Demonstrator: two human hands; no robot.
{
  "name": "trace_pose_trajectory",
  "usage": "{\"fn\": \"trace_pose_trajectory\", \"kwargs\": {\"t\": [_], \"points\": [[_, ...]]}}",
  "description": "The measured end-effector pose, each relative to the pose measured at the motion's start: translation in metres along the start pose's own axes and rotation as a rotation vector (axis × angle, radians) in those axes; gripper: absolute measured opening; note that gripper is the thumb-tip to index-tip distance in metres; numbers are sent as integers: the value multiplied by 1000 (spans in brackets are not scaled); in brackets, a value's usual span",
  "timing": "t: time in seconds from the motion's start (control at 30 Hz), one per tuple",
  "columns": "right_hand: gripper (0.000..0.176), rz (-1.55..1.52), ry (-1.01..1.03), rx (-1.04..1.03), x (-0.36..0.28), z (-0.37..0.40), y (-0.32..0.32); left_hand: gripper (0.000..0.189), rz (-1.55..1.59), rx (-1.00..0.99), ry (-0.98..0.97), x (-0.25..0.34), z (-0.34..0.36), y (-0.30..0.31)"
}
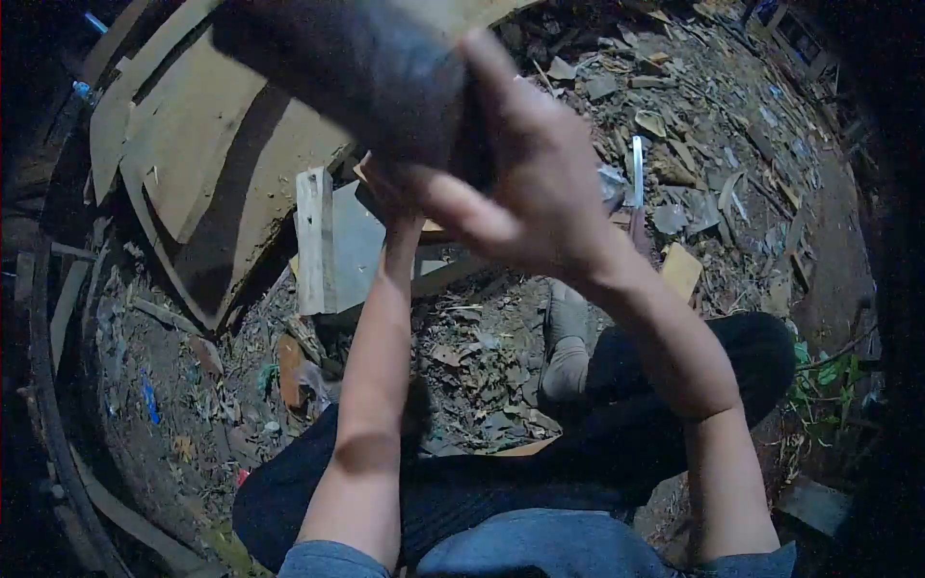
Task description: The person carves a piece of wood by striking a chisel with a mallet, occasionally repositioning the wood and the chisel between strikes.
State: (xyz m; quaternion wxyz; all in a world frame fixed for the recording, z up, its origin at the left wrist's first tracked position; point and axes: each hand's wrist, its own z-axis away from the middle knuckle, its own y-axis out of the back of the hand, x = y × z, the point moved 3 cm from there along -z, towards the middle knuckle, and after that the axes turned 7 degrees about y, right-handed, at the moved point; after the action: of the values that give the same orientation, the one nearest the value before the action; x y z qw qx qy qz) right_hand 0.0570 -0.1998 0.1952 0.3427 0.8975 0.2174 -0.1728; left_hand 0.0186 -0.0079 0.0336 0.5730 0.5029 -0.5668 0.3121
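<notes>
A dark, blurred block-like object (356, 82) is held up close to the camera at the top centre. My right hand (544, 178) is against its right end, thumb and fingers spread around that end. My left hand (393, 197) is below the object and mostly hidden behind it; its fingers do not show clearly. Under my left hand stand a pale wooden piece (313, 241) and a grey flat block (355, 246).
Large tan sheets (207, 144) lean at the upper left. A long shiny blade (637, 173) stands out of the debris (713, 125) on the right. My shoe (567, 371) is on the littered ground, and green leaves (819, 400) grow at the right.
</notes>
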Motion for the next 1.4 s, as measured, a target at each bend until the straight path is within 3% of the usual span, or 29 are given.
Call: {"fn": "trace_pose_trajectory", "kwargs": {"t": [0.03, 0.07, 0.27, 0.33, 0.37, 0.4, 0.47, 0.57, 0.6, 0.67, 0.73, 0.8, 0.87, 0.9, 1.0, 1.03, 1.07, 1.17, 1.27, 1.33, 1.37, 1.4], "points": [[56, 258, -56, -200, 6, 4, -8, 20, -19, 12, 18, 5, 0, -3], [57, 321, -132, -430, 24, 5, -26, 20, -38, 27, 33, 7, 4, 2], [58, 158, -123, -153, 10, 7, -14, 20, -195, 90, 229, -10, -15, -8], [58, 144, 31, -50, 3, 6, -12, 20, -242, 111, 289, -12, -11, -9], [58, 340, -50, -253, 12, 10, -24, 20, -260, 126, 308, -7, -12, -9], [57, 325, -37, -336, 21, 7, -32, 20, -279, 142, 324, -3, -11, -7], [55, 187, -190, -345, 33, 3, -29, 20, -320, 168, 358, 4, -16, -14], [52, 107, -129, -122, 10, -5, -7, 20, -415, 191, 485, -18, -29, -17], [53, 41, 12, 27, 5, -7, -2, 20, -421, 192, 496, -23, -24, -15], [57, 103, 77, 31, 10, -2, -7, 20, -342, 204, 424, -18, -23, -15], [62, 324, -136, -408, 38, 3, -34, 20, -253, 219, 330, -5, -27, -18], [65, 348, -124, -394, 43, -3, -28, 20, -173, 221, 232, 5, -31, -23], [62, 251, -132, -228, 22, 0, -20, 21, -126, 222, 205, -16, -14, -20], [63, 266, -26, -85, 14, 0, -16, 21, -88, 230, 176, -19, -13, -19], [65, 303, -8, -125, 20, 4, -29, 21, 28, 246, 76, -19, -9, -19], [65, 349, -82, -400, 32, 1, -42, 21, 71, 255, 27, -11, -12, -19], [65, 353, -80, -384, 37, 3, -42, 21, 108, 254, -25, -3, -13, -18], [64, 294, -152, -253, 25, -7, -27, 22, 214, 260, -120, -10, -4, -19], [64, 82, 32, 97, 10, -11, -16, 22, 316, 279, -202, -21, 6, -16], [64, 433, -18, -193, 26, -5, -27, 23, 400, 288, -291, -13, 4, -17], [65, 345, -103, -309, 47, -3, -38, 23, 404, 289, -302, -11, 5, -16], [65, 353, -103, -295, 42, -5, -32, 23, 376, 260, -338, -8, 6, -17]]}}
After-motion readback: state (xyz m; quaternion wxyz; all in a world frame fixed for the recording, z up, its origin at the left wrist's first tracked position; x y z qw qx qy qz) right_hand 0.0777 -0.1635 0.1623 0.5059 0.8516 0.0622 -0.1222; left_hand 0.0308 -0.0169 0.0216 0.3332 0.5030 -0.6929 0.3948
